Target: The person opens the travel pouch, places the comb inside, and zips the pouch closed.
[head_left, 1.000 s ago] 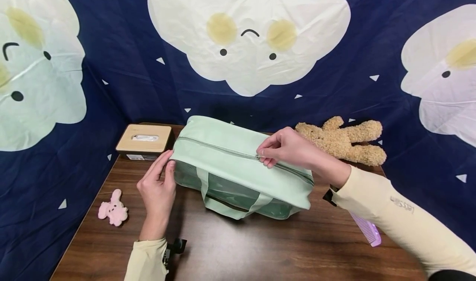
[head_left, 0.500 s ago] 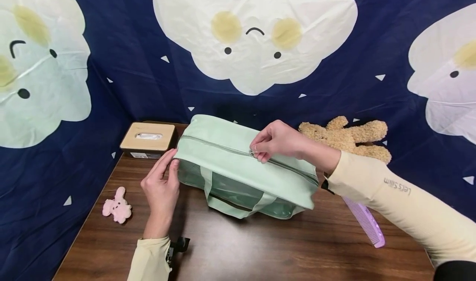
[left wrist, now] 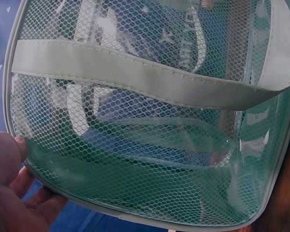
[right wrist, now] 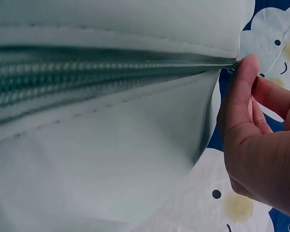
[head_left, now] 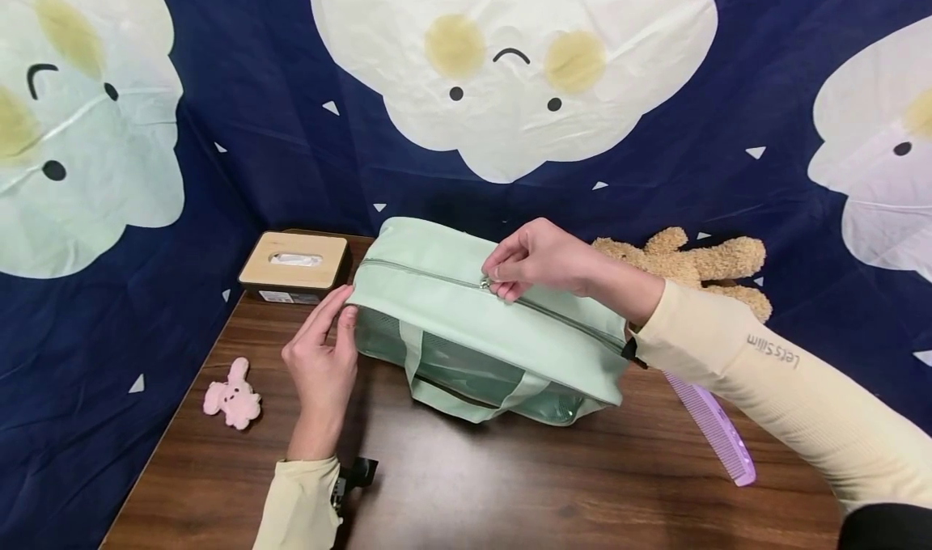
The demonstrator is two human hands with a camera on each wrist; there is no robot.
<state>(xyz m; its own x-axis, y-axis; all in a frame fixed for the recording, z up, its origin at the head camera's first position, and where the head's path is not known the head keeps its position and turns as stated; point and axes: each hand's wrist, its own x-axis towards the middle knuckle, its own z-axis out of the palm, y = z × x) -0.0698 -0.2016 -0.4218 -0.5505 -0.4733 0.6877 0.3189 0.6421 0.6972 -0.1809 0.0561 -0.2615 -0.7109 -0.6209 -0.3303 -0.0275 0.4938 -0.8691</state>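
Near the back of the dark wooden bench (head_left: 582,477), in the head view, the pale green bag (head_left: 473,315) stands lengthwise, its far side close to the navy backdrop (head_left: 240,65) and a broad stretch of wood lying between its near side and the bottom of the frame. The left grip (head_left: 320,364) is narrowed on the bag's left end edge, thumb on the front side, fingers round the end; the tissue box (head_left: 294,275) sits just beyond that corner, leaving little room there. The pink plush toy (head_left: 235,396) lies near the bench's left edge, well apart from the bag. The right grip (head_left: 542,259) is drawn to a fingertip pinch on the zip pull (head_left: 485,284), partway along the zip (head_left: 568,321). To its right lie the teddy bear (head_left: 677,267), partly behind the arm, and the purple comb (head_left: 709,429), near the sleeve (head_left: 728,344). In the left wrist view, a strap handle (left wrist: 145,75) crosses the mesh panel (left wrist: 150,145); what lies behind the mesh is hard to make out. In the right wrist view, two rows of zip teeth (right wrist: 77,66) stand apart toward the camera and narrow to the fingertips, the backdrop showing past the bag's edge.
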